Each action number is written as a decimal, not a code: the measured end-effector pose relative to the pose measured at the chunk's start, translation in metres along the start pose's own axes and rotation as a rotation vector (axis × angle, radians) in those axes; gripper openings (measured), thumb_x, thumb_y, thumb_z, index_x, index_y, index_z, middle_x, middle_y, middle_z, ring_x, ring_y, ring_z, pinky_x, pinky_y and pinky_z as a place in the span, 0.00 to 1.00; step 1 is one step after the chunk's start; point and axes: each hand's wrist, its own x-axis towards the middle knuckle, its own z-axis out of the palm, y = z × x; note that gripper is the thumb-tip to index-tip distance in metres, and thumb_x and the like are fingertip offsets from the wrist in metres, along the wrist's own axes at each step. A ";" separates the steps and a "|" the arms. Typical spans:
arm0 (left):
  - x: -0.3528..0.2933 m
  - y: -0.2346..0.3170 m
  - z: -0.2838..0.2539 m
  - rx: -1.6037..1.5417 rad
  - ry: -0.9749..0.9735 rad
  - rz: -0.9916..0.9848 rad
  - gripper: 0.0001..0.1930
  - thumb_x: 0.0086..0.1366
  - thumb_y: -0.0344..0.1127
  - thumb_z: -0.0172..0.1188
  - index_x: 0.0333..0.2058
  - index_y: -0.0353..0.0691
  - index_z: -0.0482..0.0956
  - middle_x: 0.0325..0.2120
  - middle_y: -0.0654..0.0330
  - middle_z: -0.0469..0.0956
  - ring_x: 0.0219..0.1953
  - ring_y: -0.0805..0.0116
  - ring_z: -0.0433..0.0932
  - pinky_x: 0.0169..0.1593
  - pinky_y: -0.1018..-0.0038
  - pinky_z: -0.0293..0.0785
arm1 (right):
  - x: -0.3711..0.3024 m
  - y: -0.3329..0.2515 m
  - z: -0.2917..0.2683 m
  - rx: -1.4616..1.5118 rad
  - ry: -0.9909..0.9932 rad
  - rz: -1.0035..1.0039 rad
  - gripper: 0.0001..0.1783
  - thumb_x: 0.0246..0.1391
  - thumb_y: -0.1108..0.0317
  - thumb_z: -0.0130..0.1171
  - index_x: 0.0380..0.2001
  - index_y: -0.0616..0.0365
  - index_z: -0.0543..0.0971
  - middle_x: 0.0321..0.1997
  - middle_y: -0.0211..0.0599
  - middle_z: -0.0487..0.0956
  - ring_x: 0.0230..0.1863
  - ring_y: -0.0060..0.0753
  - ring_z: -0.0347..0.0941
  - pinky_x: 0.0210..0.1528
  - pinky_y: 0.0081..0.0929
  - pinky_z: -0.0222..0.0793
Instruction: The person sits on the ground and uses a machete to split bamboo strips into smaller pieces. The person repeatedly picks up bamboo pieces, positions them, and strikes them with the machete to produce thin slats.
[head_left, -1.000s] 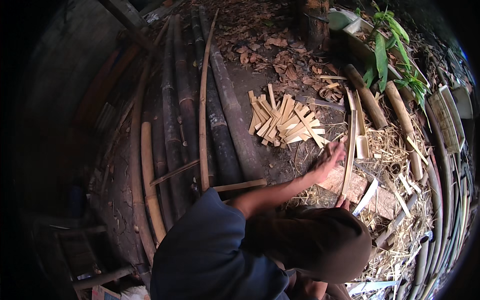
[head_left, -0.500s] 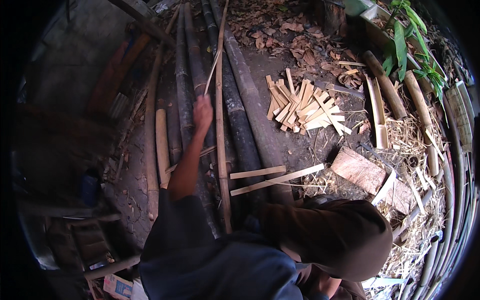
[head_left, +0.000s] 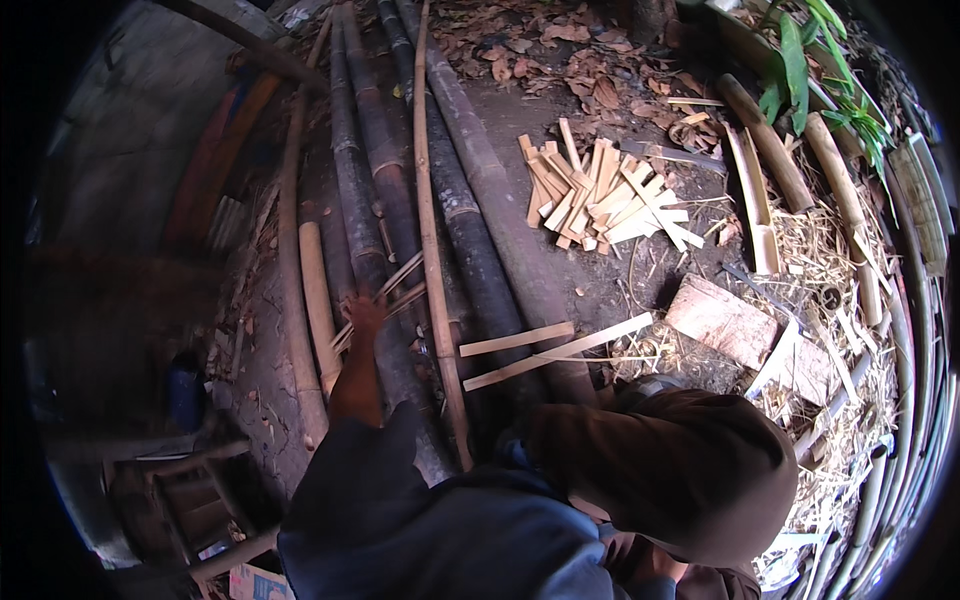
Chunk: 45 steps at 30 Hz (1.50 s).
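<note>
Planter (head_left: pixel 752 45), upper right: leafy green plant (head_left: pixel 795 75) growing in it. Dark blue container (head_left: pixel 185 392), far left: contents too shadowed for me to read. Left forearm (head_left: pixel 358 385), bare, extends forward from a dark sleeve (head_left: pixel 365 440); left hand (head_left: pixel 362 315) is low over the bamboo poles (head_left: pixel 352 190), at the thin strips (head_left: pixel 402 273) lying across them. Whether its grip is closed, I cannot tell. Right hand out of sight, grip unreadable

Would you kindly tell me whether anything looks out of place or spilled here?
Pale shavings lie scattered at the right, looking untidy. Two pale strips lie across the dark poles, apart from the jumbled heap of strips, so they look stray.
</note>
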 end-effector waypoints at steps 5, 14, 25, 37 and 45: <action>0.051 0.120 -0.039 -0.397 0.272 0.165 0.22 0.61 0.38 0.59 0.53 0.40 0.71 0.52 0.47 0.69 0.55 0.44 0.68 0.55 0.50 0.65 | 0.083 -0.109 0.068 0.057 0.125 -0.313 0.21 0.59 0.57 0.56 0.53 0.53 0.73 0.44 0.47 0.76 0.45 0.49 0.74 0.42 0.41 0.69; -0.020 0.451 -0.154 -1.101 -0.264 0.876 0.14 0.65 0.33 0.55 0.47 0.32 0.74 0.42 0.48 0.75 0.42 0.55 0.77 0.46 0.63 0.75 | 0.102 -0.146 0.039 0.275 0.086 -0.014 0.25 0.51 0.59 0.62 0.50 0.58 0.68 0.48 0.51 0.70 0.51 0.56 0.67 0.49 0.50 0.65; -0.235 0.750 -0.169 -1.121 -0.625 1.425 0.13 0.63 0.34 0.55 0.42 0.30 0.74 0.34 0.46 0.79 0.35 0.54 0.79 0.42 0.64 0.76 | 0.108 -0.153 0.001 0.493 -0.409 0.157 0.35 0.49 0.55 0.63 0.55 0.65 0.65 0.45 0.61 0.76 0.47 0.62 0.73 0.48 0.49 0.69; -0.536 0.731 -0.208 -0.804 -1.592 1.212 0.13 0.65 0.40 0.59 0.37 0.34 0.72 0.33 0.56 0.76 0.31 0.68 0.74 0.28 0.74 0.73 | 0.067 -0.180 -0.028 0.903 -0.652 0.405 0.33 0.49 0.58 0.60 0.53 0.70 0.66 0.43 0.67 0.77 0.47 0.65 0.75 0.51 0.47 0.69; -0.551 0.742 -0.273 -1.101 -2.440 0.579 0.12 0.65 0.32 0.62 0.43 0.41 0.71 0.36 0.62 0.77 0.35 0.73 0.77 0.30 0.78 0.71 | 0.062 -0.186 -0.020 0.963 -0.471 0.478 0.32 0.50 0.51 0.55 0.52 0.62 0.69 0.37 0.61 0.79 0.42 0.62 0.77 0.45 0.48 0.70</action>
